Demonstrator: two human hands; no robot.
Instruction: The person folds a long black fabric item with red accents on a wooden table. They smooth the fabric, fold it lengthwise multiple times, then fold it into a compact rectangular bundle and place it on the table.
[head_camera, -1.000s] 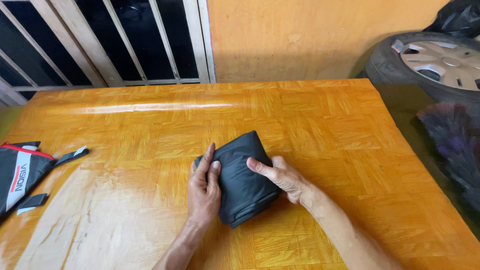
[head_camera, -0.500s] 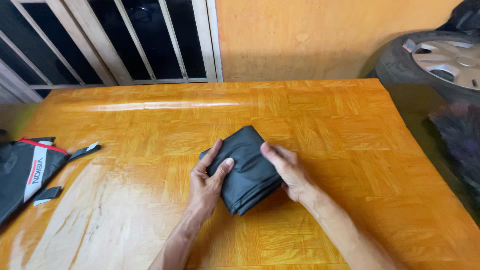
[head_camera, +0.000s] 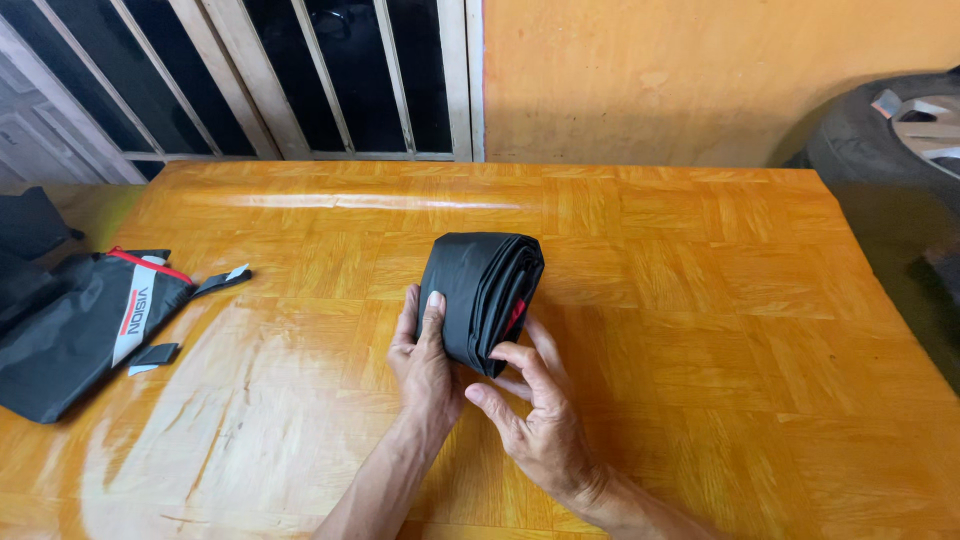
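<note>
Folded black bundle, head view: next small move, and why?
Probably press the loose layered edge flat. The folded black bundle stands on the wooden table with its layers fanned open on the right; the left hand braces its left face, and the right hand pinches only the near corner.

The black folded bundle (head_camera: 482, 297) now stands up on its edge on the tabletop (head_camera: 700, 300) instead of lying flat. The right hand (head_camera: 535, 415) has slid down to its near end, and the left hand (head_camera: 425, 360) now presses its side.
</note>
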